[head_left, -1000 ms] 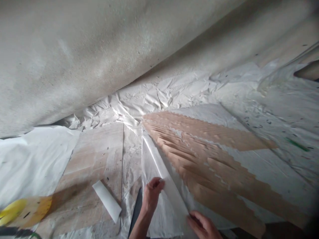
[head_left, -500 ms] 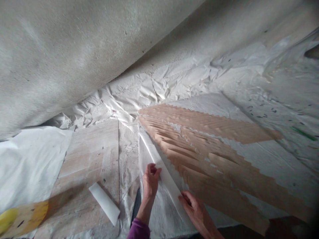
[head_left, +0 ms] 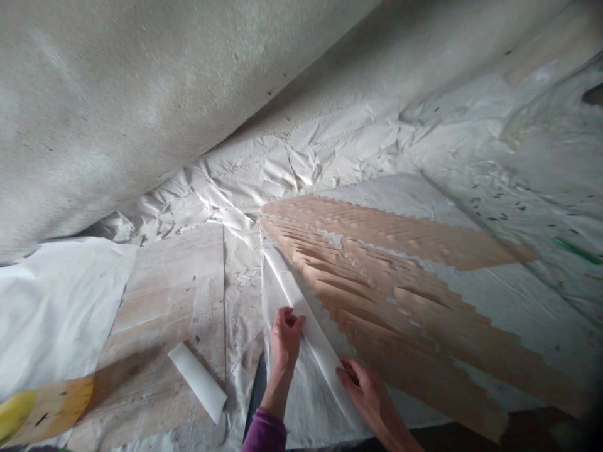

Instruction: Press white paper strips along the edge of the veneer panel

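Observation:
My left hand [head_left: 285,339] is closed in a pinch on the folded edge of a white plastic sheet [head_left: 306,402] spread on the floor. My right hand [head_left: 365,392] lies lower right on the same fold, fingers curled and pinching the sheet's edge. The fold runs as a long white strip [head_left: 294,295] up toward the wall. Right beside it lie overlapping strips of brown masking paper [head_left: 386,295] with torn, jagged edges. A purple sleeve covers my left forearm.
A rough grey plastered wall [head_left: 141,94] rises at the top. Crumpled white sheeting [head_left: 292,169] lines the base of the wall. A small white roll [head_left: 198,381] lies on dusty wooden floorboards [head_left: 174,301] at left. More white sheet [head_left: 51,307] covers the far left, and something yellow [head_left: 14,417] shows at the bottom left corner.
Both hands slid up along the white fold; the right hand came from the bottom edge to the fold. The view tipped down slightly. Since half a second ago almost nothing moved.

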Action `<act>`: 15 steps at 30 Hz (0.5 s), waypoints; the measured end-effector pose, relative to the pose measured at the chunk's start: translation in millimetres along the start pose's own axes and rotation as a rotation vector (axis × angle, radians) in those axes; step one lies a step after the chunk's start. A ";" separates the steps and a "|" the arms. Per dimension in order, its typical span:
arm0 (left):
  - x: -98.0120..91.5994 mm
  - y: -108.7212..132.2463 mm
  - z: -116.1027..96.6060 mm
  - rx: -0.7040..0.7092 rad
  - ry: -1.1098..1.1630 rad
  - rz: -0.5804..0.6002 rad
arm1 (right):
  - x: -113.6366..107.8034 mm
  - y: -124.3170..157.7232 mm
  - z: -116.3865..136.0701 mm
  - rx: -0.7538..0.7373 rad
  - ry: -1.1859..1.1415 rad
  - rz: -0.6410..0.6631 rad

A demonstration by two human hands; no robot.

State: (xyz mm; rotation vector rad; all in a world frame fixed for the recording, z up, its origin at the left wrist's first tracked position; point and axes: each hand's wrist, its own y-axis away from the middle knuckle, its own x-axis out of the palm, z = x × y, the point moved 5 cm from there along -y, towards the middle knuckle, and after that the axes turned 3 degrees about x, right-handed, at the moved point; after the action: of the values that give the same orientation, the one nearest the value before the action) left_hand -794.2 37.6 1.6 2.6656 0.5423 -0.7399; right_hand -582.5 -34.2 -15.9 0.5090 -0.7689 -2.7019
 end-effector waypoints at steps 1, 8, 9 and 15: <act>-0.1 -0.5 -0.3 -0.003 -0.007 0.001 | -0.1 -0.2 0.5 0.000 0.005 -0.007; 1.0 -2.8 -1.1 0.025 -0.118 0.026 | 1.6 -2.5 0.3 -0.021 0.080 -0.060; 1.3 -2.5 -2.1 0.037 -0.143 0.027 | 2.0 -3.2 -0.3 -0.023 0.100 -0.068; 2.2 5.8 -13.1 0.171 -0.346 -0.045 | 7.6 -9.0 -6.4 -0.080 0.309 -0.134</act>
State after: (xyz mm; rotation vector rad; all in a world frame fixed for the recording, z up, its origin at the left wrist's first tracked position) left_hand -784.4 38.3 12.3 2.5953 0.4651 -1.2798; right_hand -588.2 -32.5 -27.9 0.9602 -0.5584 -2.6664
